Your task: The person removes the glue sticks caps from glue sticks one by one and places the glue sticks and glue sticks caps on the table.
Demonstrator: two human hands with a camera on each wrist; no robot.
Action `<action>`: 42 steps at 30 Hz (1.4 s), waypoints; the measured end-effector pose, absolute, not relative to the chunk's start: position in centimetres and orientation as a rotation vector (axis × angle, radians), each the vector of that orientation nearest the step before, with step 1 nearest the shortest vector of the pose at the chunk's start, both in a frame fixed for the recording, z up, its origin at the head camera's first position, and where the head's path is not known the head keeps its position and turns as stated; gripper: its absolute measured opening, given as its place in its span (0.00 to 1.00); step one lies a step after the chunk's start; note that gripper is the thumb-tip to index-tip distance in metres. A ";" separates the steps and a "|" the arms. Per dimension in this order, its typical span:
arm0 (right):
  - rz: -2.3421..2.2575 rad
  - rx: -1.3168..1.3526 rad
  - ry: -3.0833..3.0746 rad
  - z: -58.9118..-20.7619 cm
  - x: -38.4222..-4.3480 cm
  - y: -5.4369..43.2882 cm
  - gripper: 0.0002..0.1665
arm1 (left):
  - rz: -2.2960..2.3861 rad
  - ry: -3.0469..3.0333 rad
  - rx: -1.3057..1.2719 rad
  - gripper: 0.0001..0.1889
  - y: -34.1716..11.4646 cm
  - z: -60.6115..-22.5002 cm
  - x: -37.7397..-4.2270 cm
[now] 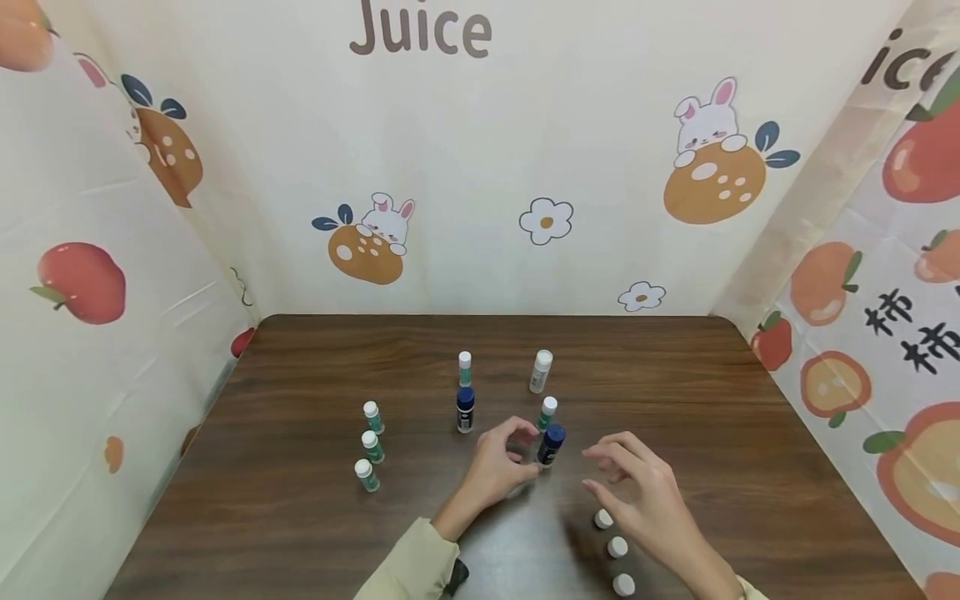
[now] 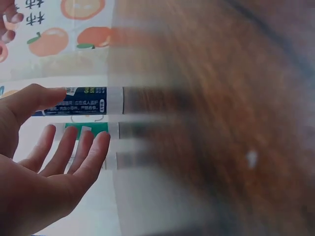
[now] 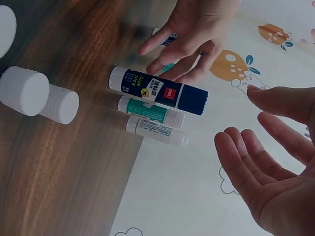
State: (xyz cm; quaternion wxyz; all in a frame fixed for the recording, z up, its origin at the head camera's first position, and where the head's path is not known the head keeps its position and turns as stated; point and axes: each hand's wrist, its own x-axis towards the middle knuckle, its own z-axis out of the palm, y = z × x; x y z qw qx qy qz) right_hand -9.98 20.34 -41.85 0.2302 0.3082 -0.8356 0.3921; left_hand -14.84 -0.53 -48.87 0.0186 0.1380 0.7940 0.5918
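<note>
Navy glue stick [image 1: 551,447] stands upright on the worktop [image 1: 285,525]. Well left of it stand three green sticks [image 1: 373,448]; closer, a second navy stick [image 1: 465,412], a small green stick [image 1: 465,372] behind. Just left, the left hand [image 1: 501,464] parts its fingers, gripping nothing; whether they touch it, I cannot tell. Behind it: a white stick [image 1: 540,372], another green stick [image 1: 547,416]. Right: three white cylinders [image 1: 617,547], and the right hand [image 1: 643,493], fingers spread, empty.

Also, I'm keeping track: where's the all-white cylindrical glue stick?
In the head view, the all-white glue stick stands right of centre, behind the white-capped green cylindrical glue stick.
</note>
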 end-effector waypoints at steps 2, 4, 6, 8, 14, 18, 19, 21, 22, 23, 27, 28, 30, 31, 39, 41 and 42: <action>1.077 0.840 -2.311 -41.7 -10.1 20.2 0.29 | 1.810 2.474 0.454 0.20 -0.4 -49.0 -15.1; 1.075 0.831 -2.332 -41.6 -10.3 20.2 0.27 | 1.779 2.483 0.480 0.21 -0.2 -49.0 -15.4; 1.070 0.817 -2.355 -41.4 -10.5 20.1 0.26 | 1.759 2.483 0.497 0.21 0.0 -49.0 -15.7; 1.071 0.813 -2.364 -41.3 -10.7 20.1 0.25 | 1.734 2.485 0.502 0.21 0.2 -49.0 -16.0; 1.078 0.810 -2.348 -41.3 -11.2 20.0 0.26 | 1.639 2.450 0.535 0.19 0.9 -48.9 -16.8; 1.100 0.803 -2.356 -41.5 -11.6 19.9 0.25 | 1.624 2.457 0.575 0.16 1.2 -49.0 -17.0; 1.108 0.803 -2.363 -41.5 -11.6 19.9 0.25 | 1.634 2.458 0.585 0.15 1.2 -49.0 -17.0; 1.119 0.804 -2.366 -41.5 -11.8 19.8 0.24 | 1.663 2.456 0.600 0.14 1.2 -48.9 -17.0; 1.120 0.806 -2.363 -41.6 -11.9 19.7 0.23 | 1.678 2.456 0.609 0.14 1.1 -48.8 -16.9; 1.119 0.809 -2.353 -41.6 -12.0 19.7 0.23 | 1.692 2.455 0.613 0.14 1.1 -48.7 -16.8; 1.112 0.816 -2.328 -41.5 -12.4 19.6 0.24 | 1.723 2.478 0.635 0.14 0.8 -48.0 -16.4; 1.115 0.816 -2.330 -41.4 -12.4 19.5 0.24 | 1.721 2.492 0.638 0.14 0.6 -47.9 -16.2; 1.131 0.813 -2.347 -41.3 -12.5 19.4 0.24 | 1.710 2.523 0.631 0.14 0.3 -47.4 -15.9; 1.139 0.812 -2.359 -41.3 -12.6 19.4 0.23 | 1.703 2.540 0.631 0.14 0.1 -47.3 -15.8; 1.182 0.844 -2.400 -41.6 -13.1 18.8 0.24 | 1.608 2.631 0.597 0.14 -1.2 -46.9 -14.6; 1.194 0.866 -2.401 -41.7 -13.3 18.6 0.24 | 1.596 2.648 0.600 0.13 -1.4 -46.7 -14.4; 1.203 0.877 -2.403 -41.7 -13.4 18.4 0.25 | 1.594 2.659 0.602 0.14 -1.5 -46.6 -14.2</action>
